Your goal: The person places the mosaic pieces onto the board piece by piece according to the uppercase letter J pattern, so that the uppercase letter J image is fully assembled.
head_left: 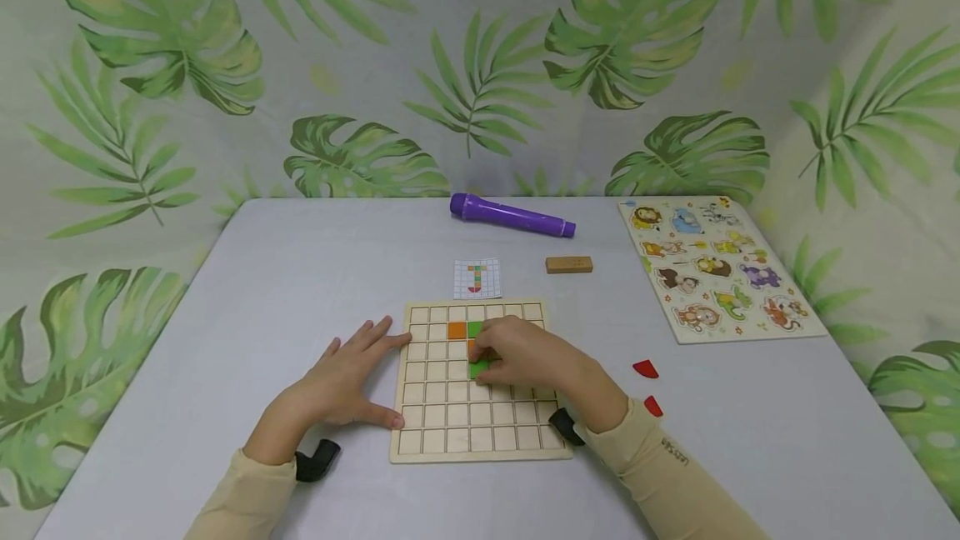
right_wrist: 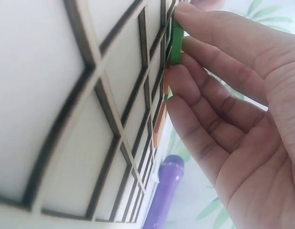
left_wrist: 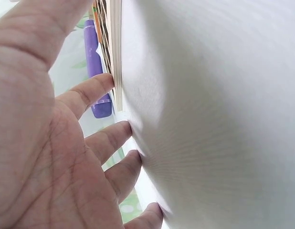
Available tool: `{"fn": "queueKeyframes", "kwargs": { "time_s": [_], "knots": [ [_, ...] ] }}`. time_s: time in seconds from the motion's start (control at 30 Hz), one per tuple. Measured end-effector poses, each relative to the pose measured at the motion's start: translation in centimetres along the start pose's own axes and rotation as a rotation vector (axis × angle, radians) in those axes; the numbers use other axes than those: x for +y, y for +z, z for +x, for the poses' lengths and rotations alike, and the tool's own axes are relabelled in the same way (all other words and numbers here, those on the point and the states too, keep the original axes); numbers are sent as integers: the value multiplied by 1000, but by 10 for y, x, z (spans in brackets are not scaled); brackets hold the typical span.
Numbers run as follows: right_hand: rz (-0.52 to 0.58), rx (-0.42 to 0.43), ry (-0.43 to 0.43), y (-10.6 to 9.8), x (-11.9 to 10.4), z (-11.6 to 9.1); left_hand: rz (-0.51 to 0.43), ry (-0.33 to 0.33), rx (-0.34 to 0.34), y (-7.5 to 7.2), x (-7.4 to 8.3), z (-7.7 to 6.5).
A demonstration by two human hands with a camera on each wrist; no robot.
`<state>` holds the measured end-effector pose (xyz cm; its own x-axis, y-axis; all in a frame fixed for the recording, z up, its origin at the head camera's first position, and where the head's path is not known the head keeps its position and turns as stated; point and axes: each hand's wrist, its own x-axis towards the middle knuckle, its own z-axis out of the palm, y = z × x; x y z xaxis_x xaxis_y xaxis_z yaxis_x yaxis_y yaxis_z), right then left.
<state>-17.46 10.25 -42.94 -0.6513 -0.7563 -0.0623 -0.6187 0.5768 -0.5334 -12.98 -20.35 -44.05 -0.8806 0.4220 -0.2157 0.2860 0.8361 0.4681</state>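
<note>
A square wooden grid board lies on the table. My left hand is spread at its left side, thumb and index fingertips at the board's edge and the other fingertips on the table. Over the board's middle, my right hand pinches a green square tile between thumb and index finger, down at a grid cell. Farther up the same column are an orange tile, partly hidden by the fingers, and another green tile. Left of that green one sits an orange tile.
Beyond the board lies a small card with a coloured J pattern. Two red curved-edge pieces lie to the right. A wooden block, a purple toy microphone and an animal puzzle board are farther back.
</note>
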Motion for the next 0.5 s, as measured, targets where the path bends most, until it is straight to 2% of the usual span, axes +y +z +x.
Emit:
{"fn": "queueKeyframes", "kwargs": {
  "time_s": [0.5],
  "knots": [
    [-46,2,-2,0,0,2,-2,1,-3,1,-1,1]
  ]
}}
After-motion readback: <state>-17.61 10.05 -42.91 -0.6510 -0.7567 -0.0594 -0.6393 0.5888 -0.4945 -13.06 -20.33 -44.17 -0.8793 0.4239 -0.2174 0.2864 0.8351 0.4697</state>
